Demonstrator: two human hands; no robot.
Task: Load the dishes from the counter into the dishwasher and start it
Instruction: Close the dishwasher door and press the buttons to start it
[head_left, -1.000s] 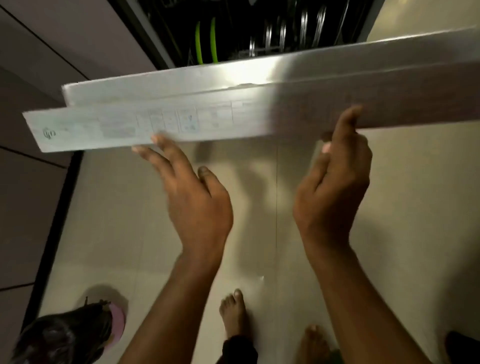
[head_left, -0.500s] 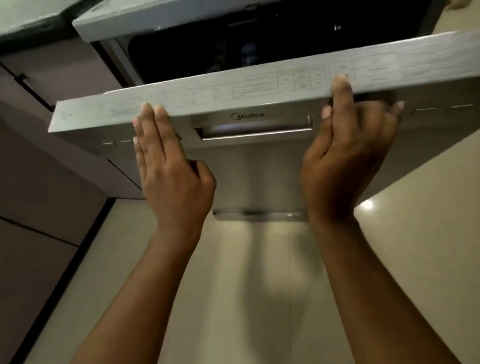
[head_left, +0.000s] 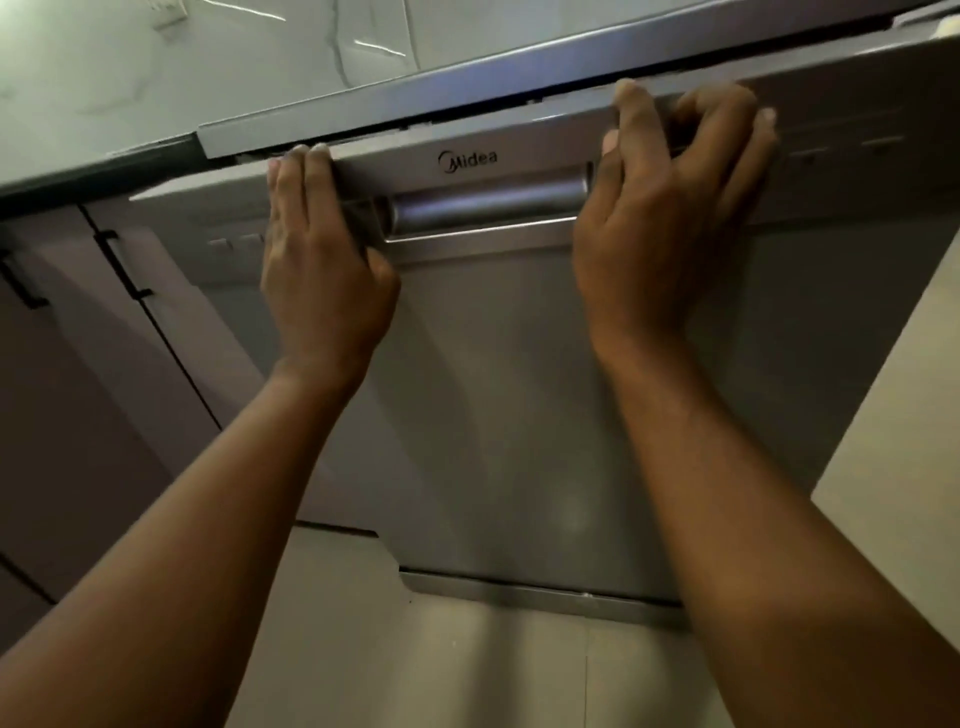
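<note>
Closing the dishwasher door before starting the cycle. The door is filling the centre of the frame, standing almost upright beneath the counter, which is running across the upper left. A thin dark gap is showing between the door's top edge and the metal trim strip above it, so the latch is probably not yet engaging.

The left hand is lying flat and released against the door, left of the recessed handle, with its fingertips reaching the top edge. The right hand is pressing on the upper band, right of the handle, with its fingers loosely bent and grasping nothing. Whether any finger is hooking over the edge cannot be told.

No dishes are showing, and the racks are lying hidden behind the door.

To do this step well, both palms should be pushing evenly on either side of the handle, so that the door is meeting the frame squarely and not twisting. The fingertips should be sliding down off the top edge before the gap is closing, because they are sitting where they could be pinched. A firm, short push is likely needed until the latch is catching.

Purple cabinet doors are standing at the left of the frame, and pale floor tiles are showing along the bottom.
</note>
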